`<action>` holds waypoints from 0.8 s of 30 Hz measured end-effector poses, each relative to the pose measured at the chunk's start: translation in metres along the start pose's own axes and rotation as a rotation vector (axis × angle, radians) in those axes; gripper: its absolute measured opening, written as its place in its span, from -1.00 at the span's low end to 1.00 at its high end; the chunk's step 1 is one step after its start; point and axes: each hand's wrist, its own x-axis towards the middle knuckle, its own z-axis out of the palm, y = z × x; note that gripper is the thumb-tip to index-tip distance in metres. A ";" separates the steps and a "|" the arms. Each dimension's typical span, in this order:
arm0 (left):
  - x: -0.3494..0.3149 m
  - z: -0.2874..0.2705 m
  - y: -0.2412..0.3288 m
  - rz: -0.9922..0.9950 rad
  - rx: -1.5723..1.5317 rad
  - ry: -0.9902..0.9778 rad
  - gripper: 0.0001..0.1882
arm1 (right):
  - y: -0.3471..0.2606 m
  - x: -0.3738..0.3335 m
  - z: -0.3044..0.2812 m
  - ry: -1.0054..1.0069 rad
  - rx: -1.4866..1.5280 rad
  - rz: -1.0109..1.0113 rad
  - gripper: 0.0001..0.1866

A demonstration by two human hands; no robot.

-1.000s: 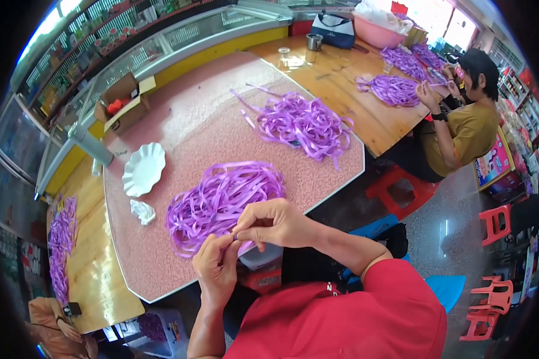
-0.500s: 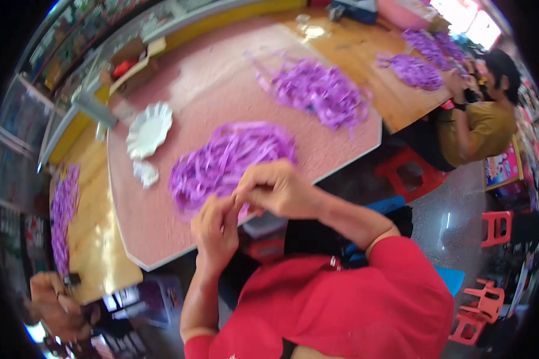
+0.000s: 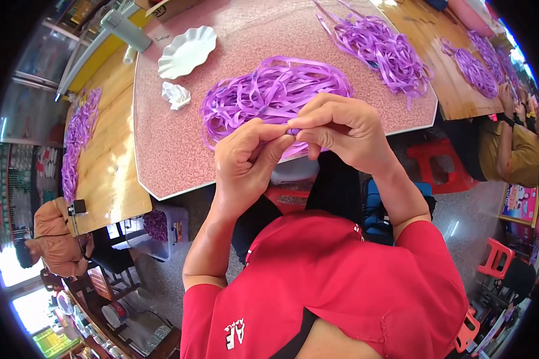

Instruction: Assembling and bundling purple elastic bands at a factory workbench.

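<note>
Higher in view than before, both hands (image 3: 346,130) meet, pinched on a small purple piece (image 3: 293,131)

The narrow, shiny purple ribbon (image 3: 275,90) lies in a loose, looped heap on the table (image 3: 173,140); one small purple piece (image 3: 293,131) is pinched between fingertips (image 3: 306,122).

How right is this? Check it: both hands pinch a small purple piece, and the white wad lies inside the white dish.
Not quite: the head view shows the white wad on the pink tabletop, outside the white dish. The left hand and right hand do pinch a small purple piece.
</note>
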 end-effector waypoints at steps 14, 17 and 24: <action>0.008 -0.007 -0.001 -0.222 -0.282 -0.227 -0.89 | 0.009 0.004 -0.013 -0.110 -0.337 -0.357 -0.89; 0.008 -0.003 -0.005 -0.207 -0.239 -0.199 -0.88 | 0.018 0.000 -0.011 -0.062 -0.238 -0.232 -0.88; 0.002 0.012 -0.010 0.137 0.101 0.007 -0.84 | 0.020 0.000 -0.002 0.078 -0.291 -0.243 -0.86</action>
